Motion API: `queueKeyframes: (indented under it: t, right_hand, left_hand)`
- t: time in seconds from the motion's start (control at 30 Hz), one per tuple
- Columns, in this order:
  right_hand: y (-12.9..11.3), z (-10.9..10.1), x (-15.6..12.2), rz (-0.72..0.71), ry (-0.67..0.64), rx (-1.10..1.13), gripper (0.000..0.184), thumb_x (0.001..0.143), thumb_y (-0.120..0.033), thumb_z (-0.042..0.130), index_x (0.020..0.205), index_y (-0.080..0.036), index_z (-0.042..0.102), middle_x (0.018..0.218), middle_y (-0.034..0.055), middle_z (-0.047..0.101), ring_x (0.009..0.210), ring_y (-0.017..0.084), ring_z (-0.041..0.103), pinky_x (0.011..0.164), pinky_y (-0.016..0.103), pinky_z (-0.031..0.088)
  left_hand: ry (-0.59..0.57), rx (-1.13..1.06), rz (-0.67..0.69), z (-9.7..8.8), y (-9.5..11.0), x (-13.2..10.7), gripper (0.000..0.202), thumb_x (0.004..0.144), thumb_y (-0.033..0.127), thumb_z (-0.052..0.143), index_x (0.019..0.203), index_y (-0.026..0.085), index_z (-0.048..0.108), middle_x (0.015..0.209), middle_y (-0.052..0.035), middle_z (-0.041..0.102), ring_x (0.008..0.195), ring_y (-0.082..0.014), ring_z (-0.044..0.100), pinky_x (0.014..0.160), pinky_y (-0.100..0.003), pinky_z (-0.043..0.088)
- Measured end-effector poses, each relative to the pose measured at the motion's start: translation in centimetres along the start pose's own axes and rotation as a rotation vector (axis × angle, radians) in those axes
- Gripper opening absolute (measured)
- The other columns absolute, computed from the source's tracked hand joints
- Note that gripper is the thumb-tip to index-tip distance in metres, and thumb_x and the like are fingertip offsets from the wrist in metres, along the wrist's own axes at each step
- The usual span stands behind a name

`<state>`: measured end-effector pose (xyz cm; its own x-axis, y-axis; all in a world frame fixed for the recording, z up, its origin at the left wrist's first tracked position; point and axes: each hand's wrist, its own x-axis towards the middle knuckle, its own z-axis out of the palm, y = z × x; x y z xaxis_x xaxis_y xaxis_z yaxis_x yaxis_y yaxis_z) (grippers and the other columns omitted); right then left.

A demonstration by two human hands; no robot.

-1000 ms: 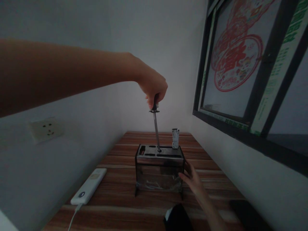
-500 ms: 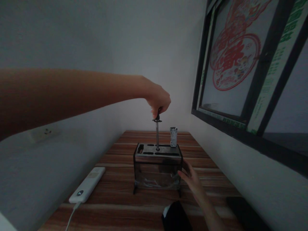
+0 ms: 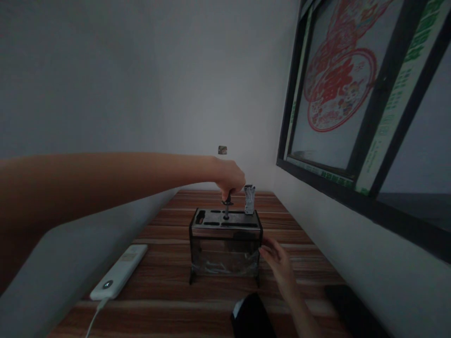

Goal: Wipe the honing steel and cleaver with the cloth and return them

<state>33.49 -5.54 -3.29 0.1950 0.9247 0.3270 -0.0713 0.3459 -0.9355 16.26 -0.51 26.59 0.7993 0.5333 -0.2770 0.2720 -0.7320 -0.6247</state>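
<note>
My left hand (image 3: 230,179) reaches in from the left, fingers wrapped around the dark handle of a sharpening steel (image 3: 227,212). Its metal rod stands upright in a round hole in the top of a knife block (image 3: 225,232), with only a short length showing between guard and top. The block has a slotted metal top, dark frame and clear front. At its right side, my right hand (image 3: 278,260) grips the edge, thumb in front and fingers partly hidden behind. A silvery, crinkled-looking upright piece (image 3: 249,200) rises from the block's back right corner.
A white power bank (image 3: 120,271) with a cable lies on the wood-grain table (image 3: 165,267) at left. A black item (image 3: 252,317) lies in front of the block, a dark flat object (image 3: 354,310) at right. Walls and a window (image 3: 338,89) border the table.
My left hand has moved down with the sharpening steel, and much more of the rod is inside the block. My right hand stays at the block's side. The view has shifted slightly.
</note>
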Motion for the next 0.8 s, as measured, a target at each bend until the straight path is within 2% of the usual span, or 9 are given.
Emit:
queueKeyframes:
  t: [0.2, 0.4, 0.53, 0.8]
  right_hand:
    - [0.2, -0.1, 0.1, 0.004, -0.002, 0.024, 0.036, 0.065, -0.040, 0.074, 0.095, -0.021, 0.066, 0.099, 0.0075, 0.071, 0.089, 0.025, 0.067, 0.081, 0.038, 0.054]
    - [0.1, -0.1, -0.1, 0.011, 0.001, 0.023, 0.037, 0.066, -0.040, 0.074, 0.095, -0.021, 0.066, 0.099, 0.0080, 0.070, 0.089, 0.025, 0.067, 0.080, 0.037, 0.054]
    - [-0.1, 0.0, -0.1, 0.007, -0.003, 0.029, 0.035, 0.066, -0.041, 0.074, 0.094, -0.021, 0.066, 0.099, 0.0073, 0.070, 0.089, 0.024, 0.067, 0.080, 0.036, 0.054]
    - [-0.1, 0.1, 0.0, 0.016, -0.004, 0.036, 0.035, 0.064, -0.039, 0.075, 0.093, -0.021, 0.067, 0.096, 0.0065, 0.071, 0.086, 0.023, 0.067, 0.078, 0.036, 0.054]
  left_hand:
    - [0.013, 0.020, 0.022, 1.8, 0.9, 1.0, 0.013, 0.057, 0.032, 0.080, 0.064, 0.025, 0.072, 0.065, -0.0042, 0.071, 0.056, -0.0185, 0.060, 0.047, -0.026, 0.031]
    - [0.001, 0.013, 0.067, 2.5, 1.9, 1.2, 0.013, 0.059, 0.031, 0.080, 0.063, 0.024, 0.070, 0.070, -0.0049, 0.072, 0.062, -0.0205, 0.063, 0.046, -0.026, 0.034]
    - [0.047, -0.077, 0.037, 3.0, 2.5, 1.2, 0.017, 0.054, 0.027, 0.083, 0.064, 0.024, 0.070, 0.071, -0.0039, 0.072, 0.067, -0.0204, 0.064, 0.050, -0.025, 0.037]
    - [0.054, -0.148, -0.031, 4.4, 2.7, 2.0, 0.025, 0.050, 0.023, 0.086, 0.069, 0.023, 0.071, 0.072, -0.0049, 0.072, 0.078, -0.0217, 0.064, 0.060, -0.024, 0.041]
